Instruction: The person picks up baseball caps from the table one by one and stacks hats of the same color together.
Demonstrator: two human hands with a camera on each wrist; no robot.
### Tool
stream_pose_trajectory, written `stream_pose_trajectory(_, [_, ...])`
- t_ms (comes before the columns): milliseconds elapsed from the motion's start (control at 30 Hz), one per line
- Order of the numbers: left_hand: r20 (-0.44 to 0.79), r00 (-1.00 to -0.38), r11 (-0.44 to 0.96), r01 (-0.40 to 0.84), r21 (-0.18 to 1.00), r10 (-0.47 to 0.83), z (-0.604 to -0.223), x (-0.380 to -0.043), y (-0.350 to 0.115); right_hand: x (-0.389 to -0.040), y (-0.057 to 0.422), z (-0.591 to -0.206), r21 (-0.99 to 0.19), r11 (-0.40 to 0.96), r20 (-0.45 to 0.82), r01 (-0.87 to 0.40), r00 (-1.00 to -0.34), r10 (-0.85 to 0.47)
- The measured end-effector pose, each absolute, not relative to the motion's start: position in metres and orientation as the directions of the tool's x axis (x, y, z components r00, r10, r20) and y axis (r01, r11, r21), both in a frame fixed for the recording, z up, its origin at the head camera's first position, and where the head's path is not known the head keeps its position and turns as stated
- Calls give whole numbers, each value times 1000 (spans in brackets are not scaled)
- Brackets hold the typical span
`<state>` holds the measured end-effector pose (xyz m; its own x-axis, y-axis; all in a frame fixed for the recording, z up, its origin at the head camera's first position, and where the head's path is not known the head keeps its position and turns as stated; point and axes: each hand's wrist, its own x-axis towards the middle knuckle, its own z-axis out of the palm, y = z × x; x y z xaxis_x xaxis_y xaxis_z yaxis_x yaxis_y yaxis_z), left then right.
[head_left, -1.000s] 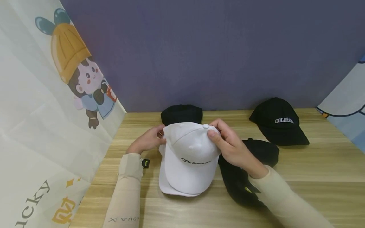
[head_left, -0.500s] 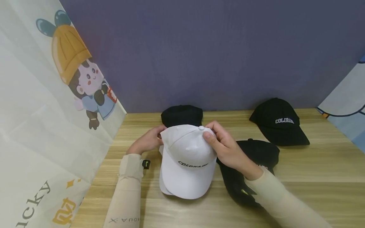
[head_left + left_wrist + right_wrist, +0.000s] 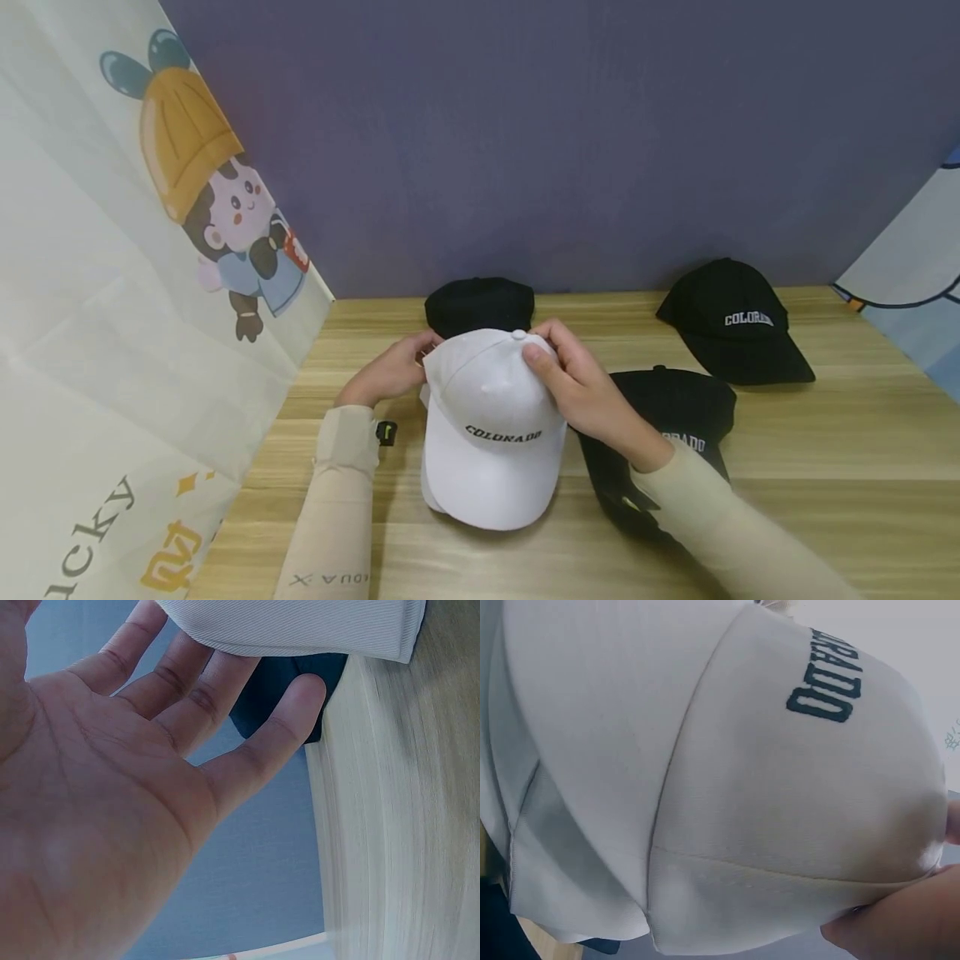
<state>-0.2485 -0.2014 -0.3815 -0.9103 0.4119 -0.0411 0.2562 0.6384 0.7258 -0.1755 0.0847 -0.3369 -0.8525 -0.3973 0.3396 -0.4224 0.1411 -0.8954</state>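
Note:
A white baseball cap (image 3: 491, 467) with dark COLORADO lettering lies over a second white cap (image 3: 430, 496), whose brim edge shows at the left. My right hand (image 3: 585, 387) pinches the upper cap's crown beside its top button, thumb on the near side. At the caps' left rear edge is my left hand (image 3: 390, 371). The left wrist view shows its fingers extended, several tips hidden behind the white fabric (image 3: 300, 626) and the lowest finger free of it. Up close in the right wrist view are the crown panels (image 3: 780, 795) and part of the lettering.
A black cap (image 3: 480, 304) sits behind the white ones. Another black cap (image 3: 667, 396) lies partly under my right forearm, and a third (image 3: 723, 321) stands at the back right. A grey-blue wall (image 3: 525, 150) closes off the wooden table (image 3: 840, 467).
My right hand has moved left and slightly toward me with the upper white cap, which now covers more of the lower one. My left hand has stayed nearly still.

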Motion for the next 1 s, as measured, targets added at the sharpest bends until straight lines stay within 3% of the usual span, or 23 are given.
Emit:
stream_pose_trajectory(400, [-45, -913, 656, 256, 710, 404, -382, -250, -200, -188, 85, -339, -895, 209, 313, -395, -888, -338])
stream_pose_trajectory(1000, [0, -898, 604, 297, 740, 441, -384, -251, -201, -205, 78, -332, -882, 194, 354, -430, -874, -333])
